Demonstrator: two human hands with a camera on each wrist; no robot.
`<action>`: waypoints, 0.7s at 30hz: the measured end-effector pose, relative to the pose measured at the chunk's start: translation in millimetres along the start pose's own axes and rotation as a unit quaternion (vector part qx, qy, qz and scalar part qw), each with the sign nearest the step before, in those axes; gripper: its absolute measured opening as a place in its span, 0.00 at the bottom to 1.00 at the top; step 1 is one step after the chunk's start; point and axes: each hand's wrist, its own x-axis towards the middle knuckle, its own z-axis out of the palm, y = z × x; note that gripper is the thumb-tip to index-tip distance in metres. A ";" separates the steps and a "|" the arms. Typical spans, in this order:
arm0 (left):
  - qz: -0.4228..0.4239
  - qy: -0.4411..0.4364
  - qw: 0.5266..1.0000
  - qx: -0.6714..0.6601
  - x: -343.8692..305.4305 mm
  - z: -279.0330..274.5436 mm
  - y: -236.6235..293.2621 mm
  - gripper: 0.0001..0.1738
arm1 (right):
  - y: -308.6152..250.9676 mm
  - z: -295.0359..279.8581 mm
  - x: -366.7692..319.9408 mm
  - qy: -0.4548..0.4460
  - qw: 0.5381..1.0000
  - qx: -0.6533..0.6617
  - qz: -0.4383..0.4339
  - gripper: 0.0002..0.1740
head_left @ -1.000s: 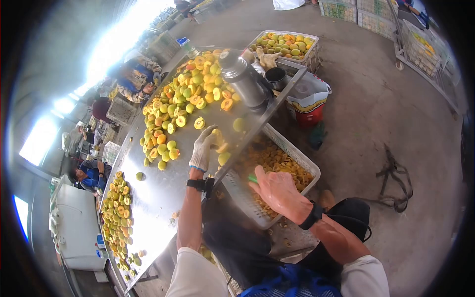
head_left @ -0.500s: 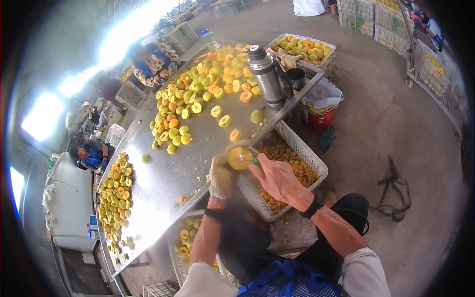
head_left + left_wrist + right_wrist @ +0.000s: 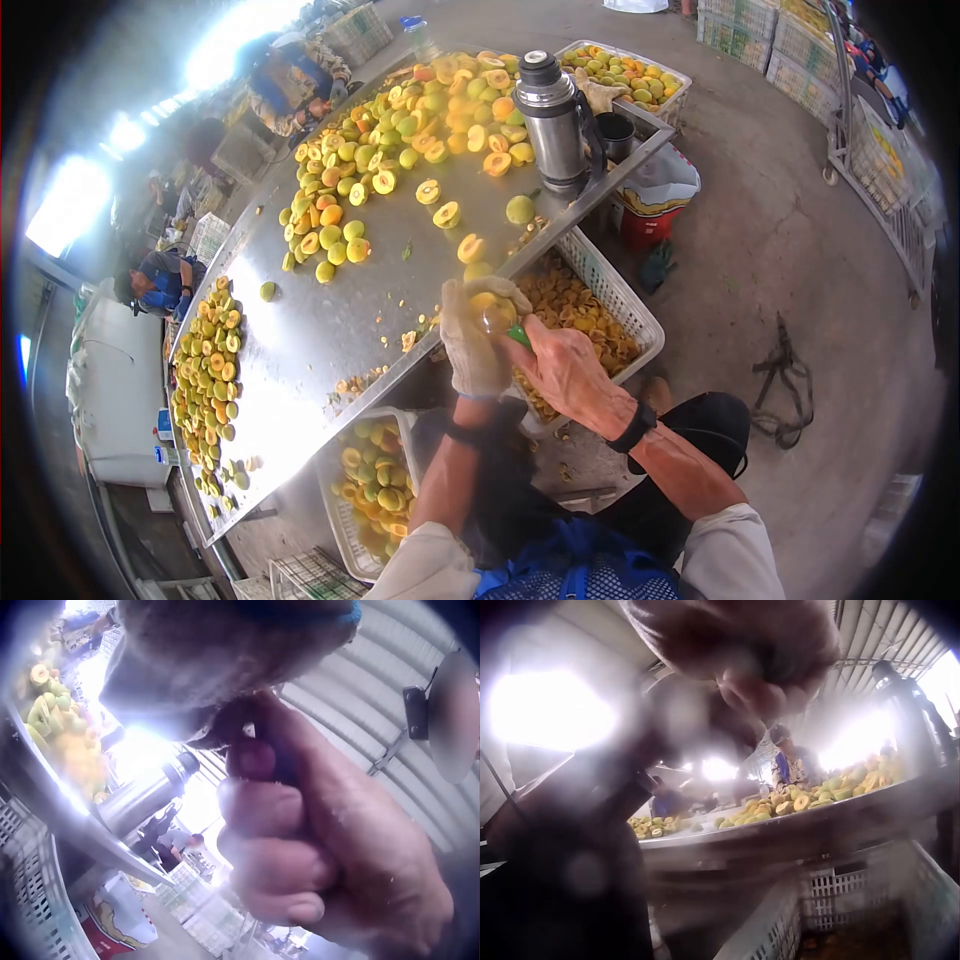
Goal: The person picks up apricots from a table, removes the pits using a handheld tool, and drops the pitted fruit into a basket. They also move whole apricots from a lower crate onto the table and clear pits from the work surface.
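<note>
In the head view my gloved left hand holds a yellow peach just off the near edge of the metal table. My bare right hand grips a small tool by its green handle, right up against the peach. The tool's working end is hidden at the fruit. Both hands meet near a white crate of brown-yellow scraps. Curled right fingers show below the glove in the left wrist view. The right wrist view shows the right hand dark and blurred.
Halved peaches lie heaped on the metal table, with another pile at its left. A steel thermos and dark cup stand at the table's right corner. A peach-filled crate sits below the near edge.
My left hand has come back from the fruit on the table with a peach and met the green-handled tool in my right hand. Its fingers now wrap further around the peach.
</note>
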 end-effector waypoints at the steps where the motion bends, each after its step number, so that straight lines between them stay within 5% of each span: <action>1: 0.013 -0.003 1.000 0.009 -0.4 -1.1 -1.9 0.34 | -0.8 0.2 -0.5 -0.010 1.000 0.005 0.008 0.16; 11: 0.056 -0.036 0.988 0.139 -12.4 5.1 7.8 0.41 | 6.8 -7.4 -9.7 -0.063 0.988 0.139 -0.032 0.14; 14: 0.051 -0.061 0.982 0.174 -13.4 4.3 4.6 0.40 | 4.4 -22.2 -10.2 -0.110 0.979 0.168 0.020 0.14; 17: 0.082 -0.075 0.970 0.217 -14.5 11.0 3.0 0.39 | 9.4 -18.3 -16.0 -0.109 0.991 0.054 0.053 0.15; 21: 0.085 -0.083 0.976 0.181 -14.9 15.3 -5.3 0.38 | 13.2 -25.9 -19.4 -0.111 0.987 0.100 0.059 0.18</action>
